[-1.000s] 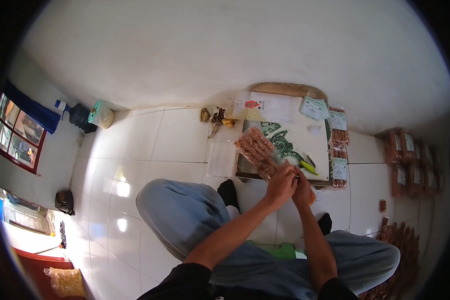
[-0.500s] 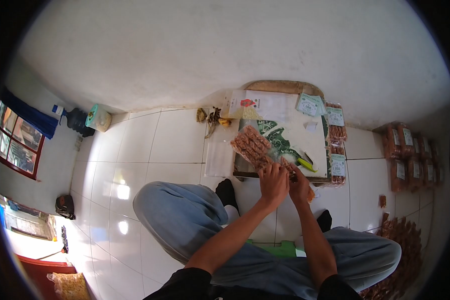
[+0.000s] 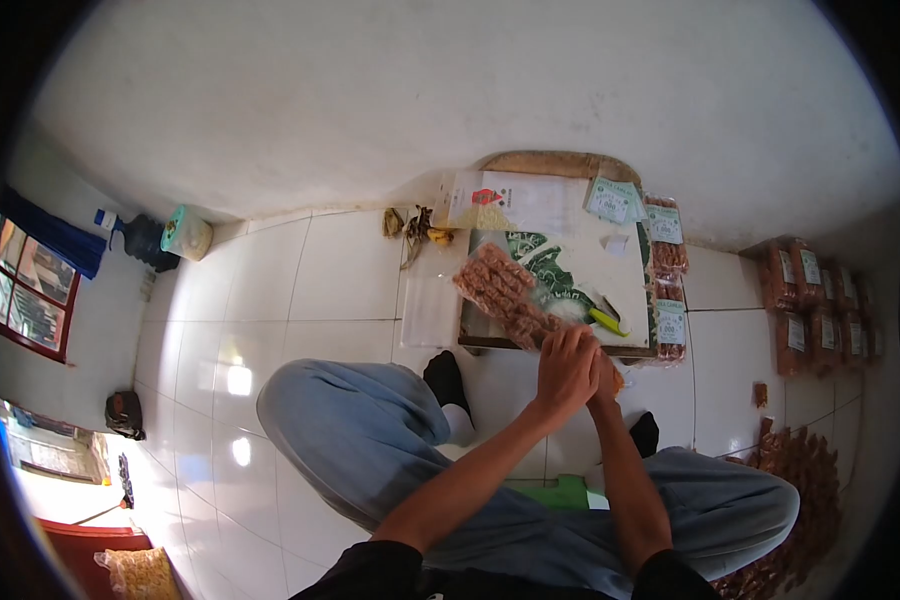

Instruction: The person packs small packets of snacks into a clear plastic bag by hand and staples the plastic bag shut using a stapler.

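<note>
A clear plastic bag of reddish-brown snack pieces (image 3: 498,287) lies tilted over the near left part of the low table (image 3: 625,275). Its near right end runs to my hands. My left hand (image 3: 568,368) is closed on that end of the bag. Pressed against it on the right, my right hand (image 3: 606,380) has its fingers curled, mostly hidden behind the left one, so what it grips is unclear. Just beyond my hands a yellow-green cutter (image 3: 607,321) rests on the table. Green-and-white labels (image 3: 610,200) lie at the table's far right corner.
Labelled snack packs (image 3: 669,320) line the table's right side. More packs (image 3: 825,340) stand at the far right, above a heap of small packets (image 3: 805,490). Clear plastic sleeves (image 3: 462,200) lie at the table's far left. A green stool (image 3: 568,492) is between my legs.
My hands came apart slightly around the bag's end, showing small packets there, then closed together again. The bag remains tilted over the table. The whole view has shifted slightly.
</note>
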Demonstrator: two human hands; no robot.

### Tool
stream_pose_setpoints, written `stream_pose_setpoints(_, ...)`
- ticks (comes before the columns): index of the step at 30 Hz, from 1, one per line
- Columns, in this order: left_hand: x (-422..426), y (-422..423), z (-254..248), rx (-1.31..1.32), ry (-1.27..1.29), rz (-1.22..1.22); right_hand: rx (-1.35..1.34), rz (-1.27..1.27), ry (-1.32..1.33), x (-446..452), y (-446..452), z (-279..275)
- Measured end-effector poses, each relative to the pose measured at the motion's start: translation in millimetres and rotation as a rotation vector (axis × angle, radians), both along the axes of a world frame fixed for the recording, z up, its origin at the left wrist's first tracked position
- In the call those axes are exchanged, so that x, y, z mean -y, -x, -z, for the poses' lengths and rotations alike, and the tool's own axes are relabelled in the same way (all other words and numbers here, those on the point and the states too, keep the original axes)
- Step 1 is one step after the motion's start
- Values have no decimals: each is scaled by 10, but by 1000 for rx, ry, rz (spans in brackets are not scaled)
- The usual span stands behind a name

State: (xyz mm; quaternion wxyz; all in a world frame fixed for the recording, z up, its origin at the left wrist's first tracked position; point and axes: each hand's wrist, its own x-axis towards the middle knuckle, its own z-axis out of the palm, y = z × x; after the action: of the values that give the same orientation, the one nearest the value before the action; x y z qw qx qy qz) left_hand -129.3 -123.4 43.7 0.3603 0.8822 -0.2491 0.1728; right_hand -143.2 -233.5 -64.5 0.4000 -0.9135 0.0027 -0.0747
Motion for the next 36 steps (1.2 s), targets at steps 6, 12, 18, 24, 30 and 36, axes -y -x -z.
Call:
stream_pose_setpoints(6, 7, 7, 39, -8, 60, 33, 167, 178, -322, -123, -15, -283)
stream_pose_setpoints(12, 32, 50, 77, -35, 23, 61, 120, 204, -422, -65, -118, -69)
stream_pose_setpoints(18, -239, -621, 158, 12, 118, -3, 150, 314, -250, -98, -122, -255)
stream_pose_setpoints(24, -503, -941, 409, 74, -202, 101, 172, 366, -229, -62, -82, -238)
stream_pose_setpoints(30, -524, -941, 501, 86, -244, 120, 94, 393, -377, -87, -92, -256)
stream_pose_setpoints(36, -571, -949, 366, 191, -305, 247, 176, 422, -195, -154, -170, -473)
